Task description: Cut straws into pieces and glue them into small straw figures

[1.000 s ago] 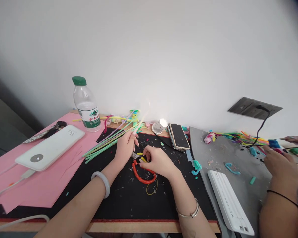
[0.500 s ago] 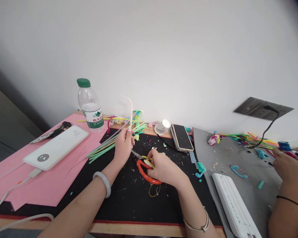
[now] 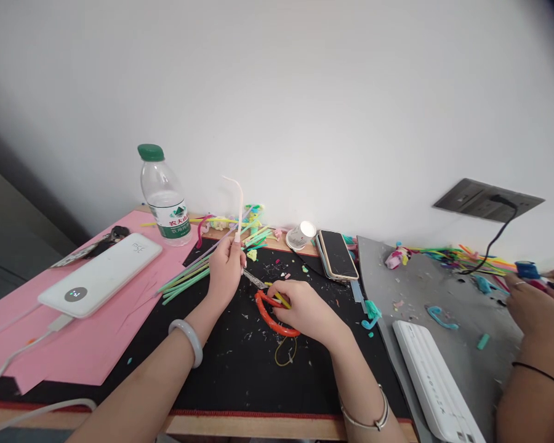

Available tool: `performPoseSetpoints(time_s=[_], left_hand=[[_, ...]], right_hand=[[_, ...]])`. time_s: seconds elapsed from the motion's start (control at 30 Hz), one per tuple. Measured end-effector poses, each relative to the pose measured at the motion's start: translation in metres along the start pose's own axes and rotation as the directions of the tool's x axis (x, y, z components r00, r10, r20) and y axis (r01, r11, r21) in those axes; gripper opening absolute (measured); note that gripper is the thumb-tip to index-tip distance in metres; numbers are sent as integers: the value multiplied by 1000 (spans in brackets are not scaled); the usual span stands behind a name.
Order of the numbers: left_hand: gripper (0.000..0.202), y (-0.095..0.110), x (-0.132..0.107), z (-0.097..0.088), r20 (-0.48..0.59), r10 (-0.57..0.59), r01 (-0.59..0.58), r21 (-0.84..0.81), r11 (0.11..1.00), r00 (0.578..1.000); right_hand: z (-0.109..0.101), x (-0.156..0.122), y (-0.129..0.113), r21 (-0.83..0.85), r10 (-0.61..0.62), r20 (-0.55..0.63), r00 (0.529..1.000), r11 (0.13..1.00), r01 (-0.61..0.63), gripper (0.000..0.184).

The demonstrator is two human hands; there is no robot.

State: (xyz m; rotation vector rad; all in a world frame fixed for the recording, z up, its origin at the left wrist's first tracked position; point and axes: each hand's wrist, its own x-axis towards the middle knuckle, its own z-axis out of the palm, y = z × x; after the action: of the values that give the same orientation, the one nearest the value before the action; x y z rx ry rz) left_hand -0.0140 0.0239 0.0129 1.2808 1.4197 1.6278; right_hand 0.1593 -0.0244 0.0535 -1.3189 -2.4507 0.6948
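My left hand is closed around a pale pipe cleaner, which stands up from the fingers and bends left at its tip. Red-handled scissors are in my right hand, fingers curled at the loops. The blades reach toward the underside of my left hand; whether they touch anything there is hidden. Green, yellow and purple pipe cleaners lie beside my left wrist. Below the scissors, a thin yellowish loop rests on the black mat.
A water bottle and a white power bank stand on pink paper at left. Behind are a paper cup and a phone. Another person's hand works at right, near a second power bank.
The scissors have turned slightly within my right hand, their red loop shifting up a little. My left hand keeps its hold on the pipe cleaner; the view drifts slightly.
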Motion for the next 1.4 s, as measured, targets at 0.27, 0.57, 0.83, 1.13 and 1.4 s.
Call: performPoseSetpoints(time_s=[0.27, 0.57, 0.83, 1.13, 1.4], left_hand=[[23, 7, -1, -1, -27, -25, 25, -11, 1000, 999], [24, 8, 1, -6, -101, 26, -33, -64, 997, 995], [25, 7, 6, -9, -157, -1, -25, -168, 986, 988], [22, 7, 5, -6, -48, -38, 28, -209, 978, 998], [25, 14, -4, -1, 180, -63, 92, -157, 983, 982]], right_hand=[[-1, -4, 6, 67, 125, -5, 992, 990, -125, 29], [-11, -7, 3, 211, 122, -4, 993, 970, -119, 34], [-5, -7, 6, 382, 158, -80, 984, 917, -117, 38], [2, 1, 23, 686, 308, -136, 942, 715, -135, 34], [-1, 2, 23, 752, 367, 26, 930, 605, -260, 33]])
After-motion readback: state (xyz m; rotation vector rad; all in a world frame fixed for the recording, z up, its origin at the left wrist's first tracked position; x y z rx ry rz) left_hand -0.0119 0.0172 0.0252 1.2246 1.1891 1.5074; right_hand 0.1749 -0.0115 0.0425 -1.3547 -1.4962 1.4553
